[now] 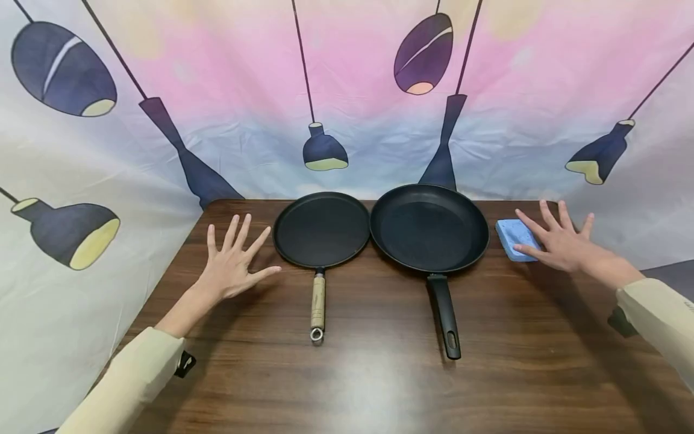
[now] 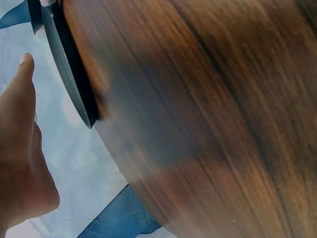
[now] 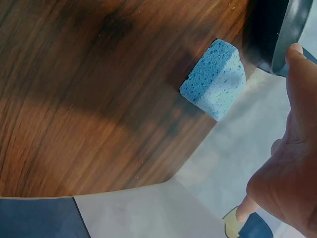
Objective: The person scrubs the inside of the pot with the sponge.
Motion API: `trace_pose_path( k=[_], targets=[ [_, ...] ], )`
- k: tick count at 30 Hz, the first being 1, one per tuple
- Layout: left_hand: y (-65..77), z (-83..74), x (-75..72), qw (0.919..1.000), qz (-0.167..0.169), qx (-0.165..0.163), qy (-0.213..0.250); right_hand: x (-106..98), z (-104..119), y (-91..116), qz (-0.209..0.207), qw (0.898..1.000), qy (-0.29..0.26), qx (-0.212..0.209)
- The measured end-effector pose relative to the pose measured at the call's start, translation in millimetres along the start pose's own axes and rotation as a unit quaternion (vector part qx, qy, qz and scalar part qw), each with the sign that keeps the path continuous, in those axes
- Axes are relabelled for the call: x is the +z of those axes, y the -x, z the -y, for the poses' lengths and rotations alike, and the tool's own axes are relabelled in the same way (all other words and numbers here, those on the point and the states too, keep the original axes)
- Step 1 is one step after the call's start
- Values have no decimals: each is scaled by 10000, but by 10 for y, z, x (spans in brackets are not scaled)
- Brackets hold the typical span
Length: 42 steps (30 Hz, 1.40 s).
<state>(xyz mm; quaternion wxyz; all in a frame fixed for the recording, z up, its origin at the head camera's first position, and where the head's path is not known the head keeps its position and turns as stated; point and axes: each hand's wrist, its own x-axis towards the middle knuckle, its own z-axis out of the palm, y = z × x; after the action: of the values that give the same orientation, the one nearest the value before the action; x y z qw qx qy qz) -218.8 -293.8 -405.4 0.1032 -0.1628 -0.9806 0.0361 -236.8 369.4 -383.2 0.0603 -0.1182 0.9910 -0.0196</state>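
Fingers first: we see both the left hand [image 1: 230, 268] and the right hand [image 1: 566, 247] spread wide, digits splayed and nearly straight, nothing gripped in either. Step in hand, by our reading: a ready pose, with no grip begun; any grasp from here would call for lowering the fingers and curling them round a handle or the sponge. Clock as the head view gives it, twelve toward the printed cloth [image 1: 260, 72]. At nine o'clock of the right palm we note the blue sponge [image 1: 513, 234]; from overhead the thumb crosses it, yet the right wrist view shows a gap, so we judge the hand is raised over it. At two o'clock of the left palm, just beside the thumb, lies the flat pan [image 1: 321, 229], its wooden handle [image 1: 318, 301] toward six. Farther out, at nine from the sponge, sits the deep pan [image 1: 425, 229], its black handle [image 1: 446, 319] between five and six. The pans' rims meet or nearly meet; we cannot tell which. All rest on the wooden table [image 1: 368, 380].
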Motion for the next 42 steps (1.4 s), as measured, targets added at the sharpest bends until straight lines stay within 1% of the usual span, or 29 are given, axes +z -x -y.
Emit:
trace_pose_path(
  k=[4,7,12,14,16,18,19,23,25,30,34,35,37,38,40,41,42],
  targets=[
    [24,-6,47,9999,-109,43,27,33,2,-20,3,10000,-44,33],
    [37,-24,74,9999,-52,5,155,48,4,-41,7,9999,-82,58],
    [11,-100,70,9974,117,-41,716,43,-28,-93,-98,9998,-135,78],
    [4,-162,47,9944,166,-54,1038,40,-40,-109,-160,9997,-175,72],
    [0,-227,24,9896,251,-46,1419,44,-49,-122,-211,9994,-253,60],
    [1,-290,10,9815,383,-70,1876,63,-61,-128,-244,9987,-441,-17],
    [7,-321,5,9761,469,-105,2121,77,-64,-130,-236,9981,-569,-56],
    [51,-428,5,9514,722,-240,2983,154,-71,-137,-145,9917,-1250,-278],
    [75,-478,0,9375,823,-279,3370,189,-63,-146,-109,9888,-1467,-252],
    [113,-600,-31,9038,1112,-253,4125,278,-55,-177,-238,9892,-1445,-22],
    [136,-697,-38,8809,1350,-277,4528,320,-38,-202,-302,9900,-1369,162],
    [142,-720,-37,8706,1423,-280,4700,325,-32,-206,-296,9902,-1351,215],
    [161,-760,-34,8443,1635,-385,5089,329,-10,-212,-276,9900,-1351,310],
    [170,-780,-34,8297,1754,-446,5280,331,0,-214,-271,9897,-1360,350],
    [187,-817,-24,7972,1983,-649,5665,342,16,-225,-303,9895,-1361,381],
    [196,-835,-18,7795,2087,-759,5857,346,21,-234,-308,9895,-1353,395],
    [205,-856,-13,7654,2180,-862,5994,351,23,-244,-312,9896,-1346,402]
  ],
)
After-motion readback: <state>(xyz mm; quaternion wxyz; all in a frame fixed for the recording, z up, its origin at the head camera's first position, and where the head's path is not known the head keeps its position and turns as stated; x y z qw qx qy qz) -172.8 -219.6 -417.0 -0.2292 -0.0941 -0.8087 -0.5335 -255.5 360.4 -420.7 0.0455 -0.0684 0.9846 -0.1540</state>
